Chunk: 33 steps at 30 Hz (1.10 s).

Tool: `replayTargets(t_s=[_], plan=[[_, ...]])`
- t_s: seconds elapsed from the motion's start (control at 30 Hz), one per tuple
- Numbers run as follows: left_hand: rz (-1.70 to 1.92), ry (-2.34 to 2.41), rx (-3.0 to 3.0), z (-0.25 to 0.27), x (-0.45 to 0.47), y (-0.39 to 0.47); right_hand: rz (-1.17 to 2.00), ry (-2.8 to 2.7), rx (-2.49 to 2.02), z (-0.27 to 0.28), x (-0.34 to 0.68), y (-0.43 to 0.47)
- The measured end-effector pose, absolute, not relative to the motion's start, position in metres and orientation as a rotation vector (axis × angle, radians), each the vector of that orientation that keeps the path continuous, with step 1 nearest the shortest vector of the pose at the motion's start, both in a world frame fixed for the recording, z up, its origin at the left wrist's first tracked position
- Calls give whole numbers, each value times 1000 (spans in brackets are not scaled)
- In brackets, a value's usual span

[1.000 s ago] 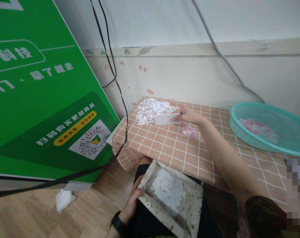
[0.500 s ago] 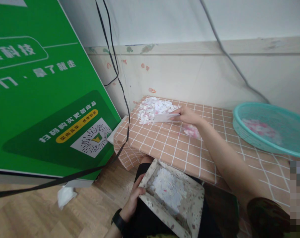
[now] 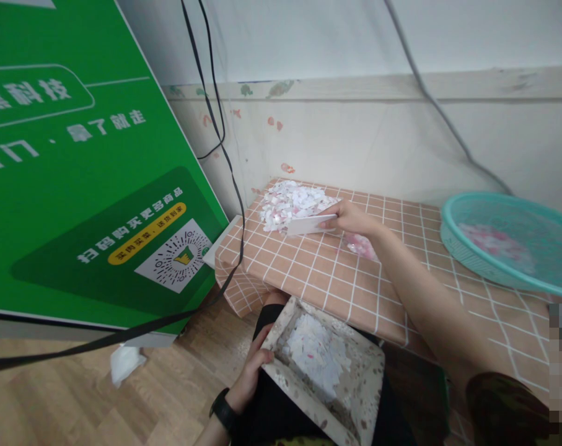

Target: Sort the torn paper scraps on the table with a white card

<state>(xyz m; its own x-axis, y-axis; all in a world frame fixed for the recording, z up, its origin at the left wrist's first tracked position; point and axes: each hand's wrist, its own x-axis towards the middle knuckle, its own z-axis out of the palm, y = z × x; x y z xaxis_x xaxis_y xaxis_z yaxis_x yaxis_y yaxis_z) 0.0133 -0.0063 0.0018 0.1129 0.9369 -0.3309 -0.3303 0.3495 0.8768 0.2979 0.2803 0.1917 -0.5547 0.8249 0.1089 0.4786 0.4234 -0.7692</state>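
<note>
My right hand (image 3: 350,218) is closed on the end of a flat white card (image 3: 308,224). The card's long edge lies against the near side of a heap of white and pinkish paper-like scraps (image 3: 292,201) on the checked tablecloth (image 3: 303,260). Just below that wrist sits a small clear packet with pink bits (image 3: 359,245). On my lap rests a speckled, stained open box (image 3: 371,378), with a layer of whitish scraps (image 3: 315,353) inside. My left hand (image 3: 257,359) grips its left wall, thumb over the rim.
A turquoise mesh basket (image 3: 471,266) holding pink and white bits stands at the right of the table. A big green sign panel (image 3: 99,186) fills the left. Dark cords (image 3: 237,186) hang before the table corner. A white plastic bag (image 3: 126,364) lies on the wooden floor.
The card in my right hand has tilted slightly, its face showing more. My left hand stays on the box. The whole view has shifted a little.
</note>
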Motion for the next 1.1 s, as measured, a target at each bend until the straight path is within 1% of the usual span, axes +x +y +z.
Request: replayTargets(t_s=[0.33, 0.53, 0.7, 1.1], plan=[[1033, 1029, 713, 9, 14, -6, 892, -2201, -1097, 190, 284, 274], [1023, 1035, 716, 9, 13, -6, 1024, -2192, -1048, 197, 294, 275], [1051, 1033, 726, 10, 15, -5, 978, -2112, -1172, 207, 315, 279], [1035, 1056, 713, 11, 14, -6, 905, -2070, -1363, 207, 362, 295]])
